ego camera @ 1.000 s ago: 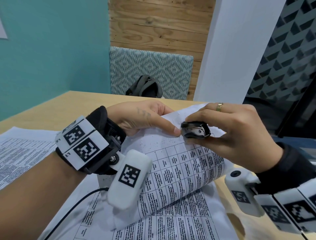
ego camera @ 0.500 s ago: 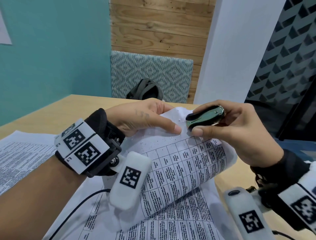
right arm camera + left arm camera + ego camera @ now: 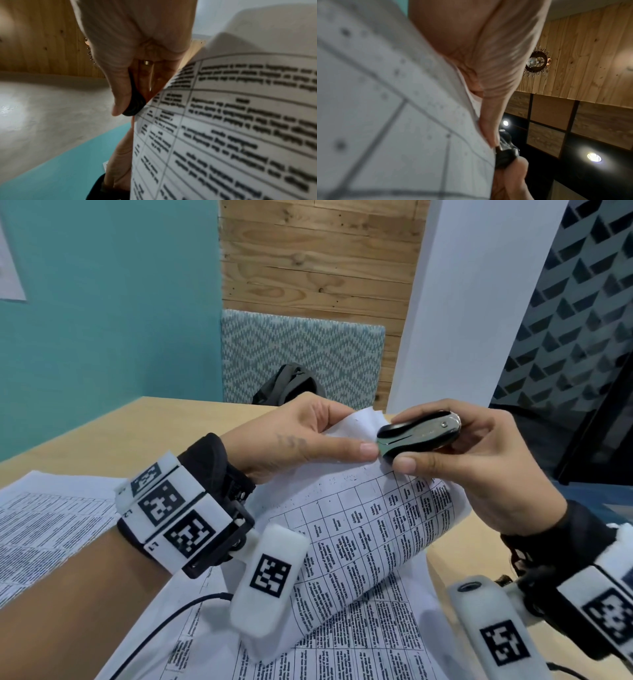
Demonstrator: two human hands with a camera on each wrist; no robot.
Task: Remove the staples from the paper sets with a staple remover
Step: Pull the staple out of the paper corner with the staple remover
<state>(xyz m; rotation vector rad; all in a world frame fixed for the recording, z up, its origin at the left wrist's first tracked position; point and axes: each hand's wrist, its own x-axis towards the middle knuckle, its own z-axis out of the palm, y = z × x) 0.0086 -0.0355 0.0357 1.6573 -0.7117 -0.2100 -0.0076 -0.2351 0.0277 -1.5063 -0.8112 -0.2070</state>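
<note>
The person has a paper set [image 3: 359,529] lifted off the counter [image 3: 144,433] by its top corner. The left hand [image 3: 291,440] pinches that corner, thumb laid flat along the top sheet and the other fingers curled behind it. The right hand [image 3: 479,460] is wrapped around the staple remover [image 3: 418,436], thumb underneath and fingers over the top. Its nose sits right at the corner, touching or nearly touching the left thumb tip.

The staple itself can't be made out in any view, since the remover and thumb cover that spot. The remover looks squeezed closed, so the guess is it's either biting the staple or about to.

To do this bit well, the left hand should keep the corner taut and flat, because a floppy sheet lets the claws skate off. That thumb could back away a touch, as it's awfully close to the metal teeth. The claws should slide under the flat crown of the staple, not the folded legs. Then it's a slow squeeze and a straight pull away from the paper, since yanking sideways would probably tear the corner.

More printed sheets [image 3: 44,525] lie flat on the counter to the left, presumably waiting their turn.
</note>
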